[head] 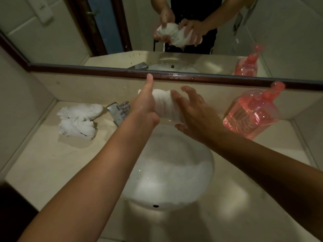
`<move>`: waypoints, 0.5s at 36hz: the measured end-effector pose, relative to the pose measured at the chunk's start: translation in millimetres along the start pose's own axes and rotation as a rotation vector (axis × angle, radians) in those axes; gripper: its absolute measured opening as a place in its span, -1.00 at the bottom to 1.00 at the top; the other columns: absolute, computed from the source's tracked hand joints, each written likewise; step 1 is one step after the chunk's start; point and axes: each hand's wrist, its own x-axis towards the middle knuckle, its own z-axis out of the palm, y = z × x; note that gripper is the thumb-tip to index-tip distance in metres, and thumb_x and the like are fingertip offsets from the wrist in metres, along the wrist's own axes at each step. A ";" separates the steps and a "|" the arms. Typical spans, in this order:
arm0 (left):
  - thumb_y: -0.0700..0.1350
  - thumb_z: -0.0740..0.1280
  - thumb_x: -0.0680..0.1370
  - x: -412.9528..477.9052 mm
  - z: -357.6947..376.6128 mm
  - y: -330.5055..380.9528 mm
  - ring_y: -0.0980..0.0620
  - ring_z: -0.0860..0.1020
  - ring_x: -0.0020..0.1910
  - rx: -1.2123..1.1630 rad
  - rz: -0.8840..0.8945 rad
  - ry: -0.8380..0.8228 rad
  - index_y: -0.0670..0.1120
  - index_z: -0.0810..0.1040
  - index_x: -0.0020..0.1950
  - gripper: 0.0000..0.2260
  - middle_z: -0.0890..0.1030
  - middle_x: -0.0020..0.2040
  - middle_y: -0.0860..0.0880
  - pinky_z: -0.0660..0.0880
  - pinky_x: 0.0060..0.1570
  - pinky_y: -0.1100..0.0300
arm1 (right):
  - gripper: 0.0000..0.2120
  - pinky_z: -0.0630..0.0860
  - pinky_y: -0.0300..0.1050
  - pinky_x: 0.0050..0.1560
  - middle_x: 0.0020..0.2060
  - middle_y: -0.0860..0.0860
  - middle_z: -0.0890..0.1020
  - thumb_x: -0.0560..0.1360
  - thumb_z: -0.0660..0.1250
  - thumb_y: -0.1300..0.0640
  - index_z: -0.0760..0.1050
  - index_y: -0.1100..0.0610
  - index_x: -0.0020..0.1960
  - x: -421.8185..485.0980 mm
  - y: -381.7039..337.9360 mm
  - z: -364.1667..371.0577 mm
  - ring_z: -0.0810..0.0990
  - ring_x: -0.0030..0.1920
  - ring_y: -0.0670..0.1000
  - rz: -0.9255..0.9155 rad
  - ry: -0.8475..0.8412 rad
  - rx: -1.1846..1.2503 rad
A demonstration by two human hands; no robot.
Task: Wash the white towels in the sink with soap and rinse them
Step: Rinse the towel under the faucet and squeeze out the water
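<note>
— Far left, on the counter [43,159]?
— Wrung white towels [78,119], bunched in a heap, lying just left of the tap [118,110].
— And the tap itself?
— Chrome, at the back rim of the sink [201,186], spout angled toward the basin. Cannot tell whether running.
— Next over, the left hand [145,105]?
— Raised above the back of the basin, thumb pointing up toward the mirror frame [227,80], fingers wrapped round the left end of a twisted towel [164,105].
— Position of that towel?
— Held in the air between both hands, rolled into a ridged bundle, over the far edge of the sink, not touching the basin.
— Below it?
— Foamy white suds [171,182] filling the bowl.
— Right hand [194,112]?
— Wet, fingers spread and only loosely bent, cupping the right end of the same towel, thumb beneath. Pressed against the cloth rather than clenched.
— Farthest right?
— Pink soap bottle [251,112] with a pump top, standing on the counter near the wall, well apart from the hands.
— Above everything?
— Mirror [52,32], showing both hands on the towel.
</note>
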 end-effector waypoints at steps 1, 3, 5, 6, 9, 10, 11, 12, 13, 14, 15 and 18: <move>0.43 0.61 0.14 -4.5 2.3 1.0 -0.32 0.64 0.25 0.008 0.015 -0.015 -0.08 0.40 0.57 0.12 0.59 0.37 -0.24 0.53 0.33 -0.34 | 0.02 0.65 0.23 -0.03 0.44 0.31 0.37 0.33 0.70 0.08 0.15 0.10 0.57 0.8 -0.4 2.0 0.56 0.25 0.38 0.016 -0.006 0.020; 0.41 0.55 0.24 -13.2 3.9 4.2 -0.31 0.62 0.31 0.049 0.064 -0.078 -0.11 0.35 0.60 0.07 0.57 0.41 -0.26 0.49 0.39 -0.30 | -0.11 0.53 0.06 -0.04 0.34 0.24 0.48 0.38 0.65 0.11 0.23 0.10 0.56 3.5 -3.2 1.8 0.57 0.19 0.29 0.087 -0.028 0.122; 0.40 0.48 0.42 -18.2 2.0 8.7 -0.23 0.65 0.26 0.138 0.130 -0.121 -0.13 0.44 0.52 -0.14 0.62 0.34 -0.23 0.54 0.36 -0.22 | -0.18 0.45 -0.06 -0.05 0.23 0.12 0.55 0.36 0.65 0.12 0.33 0.07 0.51 7.7 -6.1 -2.9 0.58 0.13 0.17 0.205 -0.063 0.260; 0.39 0.40 0.51 -19.7 -1.1 10.8 -0.18 0.66 0.23 0.195 0.165 -0.123 -0.11 0.51 0.44 -0.29 0.67 0.27 -0.19 0.56 0.34 -0.18 | -0.20 0.48 -0.09 -0.08 0.16 0.05 0.56 0.33 0.67 0.12 0.37 0.04 0.47 10.6 -8.4 -7.3 0.59 0.08 0.11 0.284 -0.105 0.354; 0.36 0.27 0.61 -17.5 -18.4 11.1 -0.09 0.68 0.20 0.321 0.276 -0.130 -0.05 0.68 0.28 -0.46 0.76 0.14 -0.07 0.57 0.33 -0.12 | -0.31 0.55 -0.21 -0.32 0.00 -0.03 0.62 0.25 0.71 0.15 0.49 0.02 0.29 17.2 -14.2 -19.5 0.63 -0.07 -0.01 0.532 -0.237 0.802; 0.36 0.28 0.60 -14.7 -24.3 10.1 -0.09 0.68 0.19 0.330 0.321 -0.138 -0.04 0.69 0.28 -0.46 0.76 0.13 -0.04 0.58 0.32 -0.13 | -0.36 0.58 -0.17 -0.35 -0.01 0.02 0.67 0.23 0.70 0.18 0.54 0.05 0.25 16.8 -16.3 -22.9 0.67 -0.07 0.04 0.585 -0.284 1.028; 0.38 0.32 0.57 -11.2 -29.8 9.2 -0.09 0.69 0.17 0.332 0.358 -0.158 -0.05 0.68 0.31 -0.42 0.76 0.12 -0.04 0.61 0.29 -0.12 | -0.39 0.60 -0.11 -0.34 -0.01 0.09 0.70 0.24 0.65 0.19 0.57 0.09 0.25 15.5 -17.9 -25.0 0.70 -0.05 0.09 0.614 -0.332 1.245; 0.39 0.38 0.50 -7.8 -35.1 8.3 -0.09 0.68 0.13 0.313 0.368 -0.205 -0.08 0.64 0.39 -0.33 0.74 0.11 -0.04 0.63 0.23 -0.08 | -0.42 0.60 -0.06 -0.34 -0.02 0.13 0.71 0.25 0.57 0.20 0.57 0.12 0.26 13.5 -19.4 -26.1 0.70 -0.05 0.12 0.627 -0.386 1.441; 0.40 0.46 0.43 -3.0 -39.1 7.1 -0.10 0.66 0.13 0.280 0.353 -0.278 -0.13 0.56 0.47 -0.20 0.70 0.11 -0.05 0.62 0.20 -0.06 | -0.45 0.59 -0.06 -0.36 -0.05 0.14 0.71 0.27 0.50 0.20 0.56 0.15 0.27 10.7 -21.6 -26.9 0.70 -0.07 0.11 0.630 -0.436 1.601; 0.38 0.52 0.39 1.9 -43.2 5.9 -0.12 0.62 0.18 0.240 0.329 -0.387 -0.18 0.49 0.51 -0.12 0.65 0.16 -0.08 0.58 0.23 -0.08 | -0.46 0.57 -0.09 -0.39 -0.08 0.13 0.70 0.27 0.47 0.20 0.54 0.17 0.26 7.7 -23.6 -26.4 0.71 -0.11 0.08 0.624 -0.475 1.728; 0.34 0.57 0.38 4.3 -46.8 3.8 -0.15 0.58 0.24 0.200 0.314 -0.501 -0.17 0.44 0.51 -0.11 0.61 0.21 -0.12 0.55 0.28 -0.12 | -0.42 0.55 -0.12 -0.43 -0.09 0.12 0.69 0.24 0.50 0.19 0.53 0.19 0.25 5.4 -25.7 -25.4 0.70 -0.15 0.07 0.615 -0.512 1.831; 0.30 0.65 0.30 15.7 -43.9 4.2 -0.21 0.54 0.38 0.059 0.246 -0.716 0.05 0.34 0.53 -0.08 0.51 0.43 -0.14 0.52 0.35 -0.21 | -0.20 0.53 -0.18 -0.50 -0.03 0.19 0.68 0.11 0.71 0.06 0.54 0.22 0.29 0.7 -33.2 -18.1 0.66 -0.26 0.08 0.565 -0.721 2.128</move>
